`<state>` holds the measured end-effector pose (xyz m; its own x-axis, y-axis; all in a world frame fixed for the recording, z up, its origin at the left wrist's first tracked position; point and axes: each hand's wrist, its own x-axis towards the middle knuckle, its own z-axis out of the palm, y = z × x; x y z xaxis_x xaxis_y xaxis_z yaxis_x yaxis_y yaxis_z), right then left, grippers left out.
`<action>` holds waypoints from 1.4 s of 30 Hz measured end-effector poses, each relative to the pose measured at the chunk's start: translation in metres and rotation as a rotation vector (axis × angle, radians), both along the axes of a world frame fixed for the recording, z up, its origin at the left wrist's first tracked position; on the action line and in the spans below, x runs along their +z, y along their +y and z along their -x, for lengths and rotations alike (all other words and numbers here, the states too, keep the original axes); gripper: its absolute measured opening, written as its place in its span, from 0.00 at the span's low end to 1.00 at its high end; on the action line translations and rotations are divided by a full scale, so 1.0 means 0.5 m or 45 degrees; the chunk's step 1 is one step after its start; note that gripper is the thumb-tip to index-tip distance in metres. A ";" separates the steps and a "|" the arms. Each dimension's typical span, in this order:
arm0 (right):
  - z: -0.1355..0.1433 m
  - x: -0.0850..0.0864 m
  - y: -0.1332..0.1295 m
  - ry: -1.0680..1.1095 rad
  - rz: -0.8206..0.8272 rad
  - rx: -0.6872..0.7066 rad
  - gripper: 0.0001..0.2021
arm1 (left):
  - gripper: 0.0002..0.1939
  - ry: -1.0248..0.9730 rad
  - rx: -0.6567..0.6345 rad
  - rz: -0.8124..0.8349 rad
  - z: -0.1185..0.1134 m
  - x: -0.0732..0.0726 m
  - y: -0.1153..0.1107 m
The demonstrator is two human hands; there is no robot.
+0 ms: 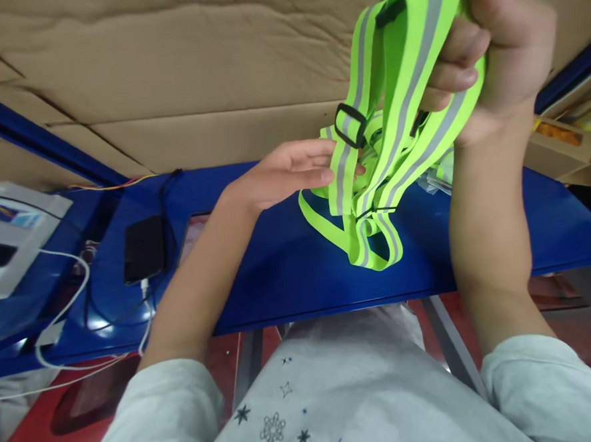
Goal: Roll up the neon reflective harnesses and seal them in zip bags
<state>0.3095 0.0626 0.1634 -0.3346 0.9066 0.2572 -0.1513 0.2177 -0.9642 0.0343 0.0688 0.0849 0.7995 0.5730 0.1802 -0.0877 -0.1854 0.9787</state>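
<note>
My right hand (495, 55) is raised at the upper right, its fingers wrapped round a neon-yellow reflective strap harness (408, 101) with grey stripes. The harness hangs down in loops towards the blue table (279, 275). Beside the hanging straps, near a black buckle (350, 125), is my left hand (292, 171). Its fingers are stretched out and apart, the tips partly hidden behind a strap. A thin black tie (375, 210) crosses the straps low down. More of the same yellow strapping lies bunched behind.
At the left a black phone (144, 249) is plugged into a white cable (145, 290), with another phone (193, 230) partly under my left forearm. A white box-like device (16, 231) stands farther left. Cardboard (166, 75) lines the back; an open cardboard box (561, 148) sits at the right.
</note>
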 end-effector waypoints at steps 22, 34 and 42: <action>0.138 -0.065 -0.023 -0.152 -0.269 0.014 0.14 | 0.21 -0.097 0.661 -0.307 -0.034 0.032 -0.030; 0.135 -0.068 -0.029 -0.618 -0.501 -0.045 0.21 | 0.25 -0.216 0.613 -0.079 -0.065 -0.011 -0.030; 0.091 -0.013 -0.066 -0.933 -0.806 -0.151 0.20 | 0.16 -0.114 0.307 0.024 -0.039 0.017 -0.049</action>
